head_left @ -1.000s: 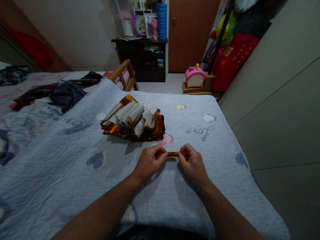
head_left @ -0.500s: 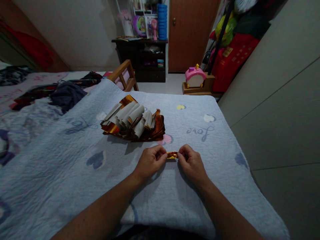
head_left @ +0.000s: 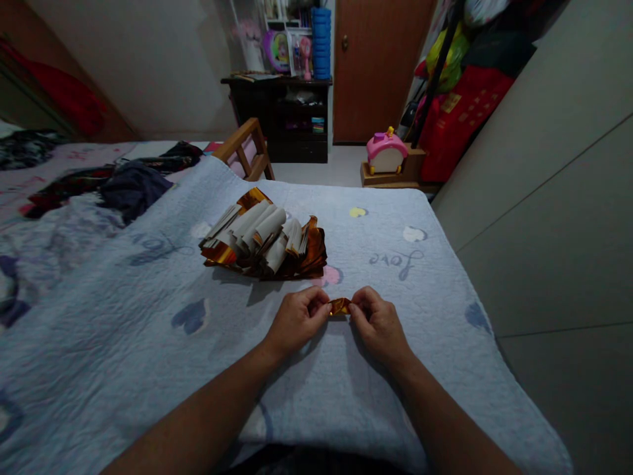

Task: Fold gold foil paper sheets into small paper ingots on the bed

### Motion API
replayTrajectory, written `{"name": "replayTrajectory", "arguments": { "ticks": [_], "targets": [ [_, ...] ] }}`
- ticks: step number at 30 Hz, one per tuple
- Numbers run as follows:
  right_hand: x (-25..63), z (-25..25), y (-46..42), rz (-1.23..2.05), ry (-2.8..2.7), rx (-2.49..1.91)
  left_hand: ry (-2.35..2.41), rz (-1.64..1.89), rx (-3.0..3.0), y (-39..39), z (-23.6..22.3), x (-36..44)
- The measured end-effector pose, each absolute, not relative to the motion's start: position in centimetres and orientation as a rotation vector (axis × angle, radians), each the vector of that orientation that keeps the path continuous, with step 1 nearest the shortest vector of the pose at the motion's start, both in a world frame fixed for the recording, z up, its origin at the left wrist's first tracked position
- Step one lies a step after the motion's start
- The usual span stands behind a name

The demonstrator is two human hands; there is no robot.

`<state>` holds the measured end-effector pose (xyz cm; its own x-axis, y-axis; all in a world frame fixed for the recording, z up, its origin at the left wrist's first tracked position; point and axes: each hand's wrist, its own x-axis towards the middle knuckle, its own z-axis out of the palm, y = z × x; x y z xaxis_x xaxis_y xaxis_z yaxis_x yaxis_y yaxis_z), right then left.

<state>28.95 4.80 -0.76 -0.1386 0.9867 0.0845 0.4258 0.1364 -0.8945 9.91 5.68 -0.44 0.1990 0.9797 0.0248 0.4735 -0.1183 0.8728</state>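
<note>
Between my two hands is a small folded piece of gold foil paper [head_left: 340,306], just above the bed cover. My left hand [head_left: 300,319] pinches its left end between thumb and fingers. The right end is pinched the same way by my right hand [head_left: 378,324]. Beyond my left hand lies a pile of gold foil paper sheets [head_left: 312,254], several of them curled so that their pale backs show. Both ends of the held piece are hidden by my fingertips.
A light blue quilted cover [head_left: 435,369] with hearts spreads under everything. Crumpled clothes [head_left: 136,188] lie to the left. A wooden chair [head_left: 247,148] and a dark cabinet [head_left: 279,125] stand past the far edge, near a pink toy [head_left: 387,155]. A pale cabinet side [head_left: 554,231] rises at right.
The gold foil piece, flat and straight before, is now bent up in the middle. My right hand has come very slightly closer to my left.
</note>
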Motion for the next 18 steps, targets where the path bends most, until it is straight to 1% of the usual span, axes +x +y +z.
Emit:
{"name": "replayTrajectory", "arguments": {
  "ticks": [18],
  "targets": [
    [28.78,-0.58,4.62,0.917,-1.652,-1.360,1.394,0.881,1.690,5.67,-0.26,10.03]
  ]
}}
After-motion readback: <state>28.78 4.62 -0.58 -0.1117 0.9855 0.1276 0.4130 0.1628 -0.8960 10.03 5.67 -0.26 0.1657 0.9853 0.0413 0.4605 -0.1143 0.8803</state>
